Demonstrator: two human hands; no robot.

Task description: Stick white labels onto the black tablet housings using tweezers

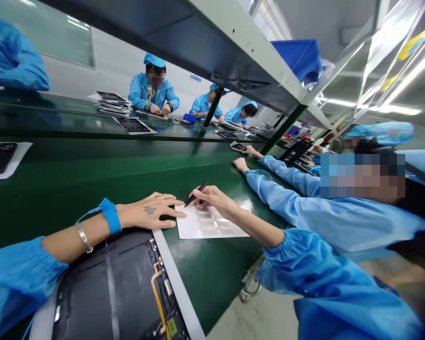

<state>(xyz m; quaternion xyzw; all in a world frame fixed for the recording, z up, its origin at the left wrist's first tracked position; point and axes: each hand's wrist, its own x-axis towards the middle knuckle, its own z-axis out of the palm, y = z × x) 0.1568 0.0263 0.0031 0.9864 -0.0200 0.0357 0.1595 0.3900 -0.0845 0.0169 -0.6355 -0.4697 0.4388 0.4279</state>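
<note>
My right hand [212, 196] is closed round a slim black tweezers-like tool [201, 188], its pointed end down at the top left part of a white sheet [187, 226]. Pale, shiny rectangular strips [214, 223] lie on that sheet, partly hidden under my right forearm. My left hand [152, 211] lies flat with fingers spread, its fingertips touching the sheet's left edge. Below my left wrist, which wears a blue strap [111, 216], is a dark device panel [127, 288] with a light frame and an orange flex cable [156, 293].
The green bench [74, 189] runs across, with a grey shelf [233, 42] overhead. At my right sits a co-worker [304, 208] in blue, arms on the bench. Across are other co-workers [154, 92], a stack of panels [113, 103] and a single panel [134, 125]. Another panel [3, 160] lies far left.
</note>
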